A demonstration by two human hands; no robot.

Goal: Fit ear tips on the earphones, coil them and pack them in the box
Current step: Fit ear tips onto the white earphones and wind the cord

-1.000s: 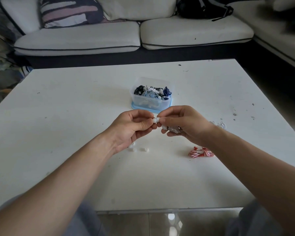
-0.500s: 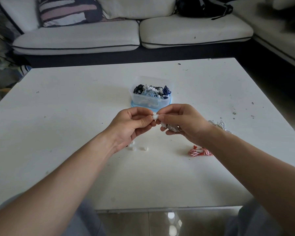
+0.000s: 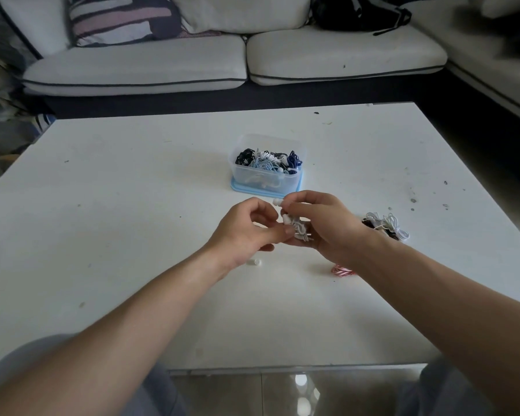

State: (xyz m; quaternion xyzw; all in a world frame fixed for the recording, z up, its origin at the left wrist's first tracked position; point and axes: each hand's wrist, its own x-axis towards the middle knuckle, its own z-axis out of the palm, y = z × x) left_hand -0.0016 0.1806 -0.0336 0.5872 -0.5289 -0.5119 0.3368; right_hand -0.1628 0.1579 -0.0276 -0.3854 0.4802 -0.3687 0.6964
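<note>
Head view, right hand (image 3: 323,225) pinching white earphones (image 3: 298,229) just before box (image 3: 263,179), left hand (image 3: 243,235) curled, thumb touching them, grip unclear.

A white table (image 3: 132,235) is seen filling most of the view, its near edge set over glossy floor tiles (image 3: 282,394) in which a light is mirrored. Dark specks (image 3: 413,200) are scattered toward the table's right edge, and a few more marks are found near its far right corner. Beyond the far edge a white sofa (image 3: 138,67) with dark piping is placed. A striped pillow (image 3: 117,19) is propped at its left end, a plain white cushion (image 3: 246,10) beside it, and a black bag (image 3: 357,10) is laid further right. A second sofa section (image 3: 493,55) is seen past the right edge.
</note>
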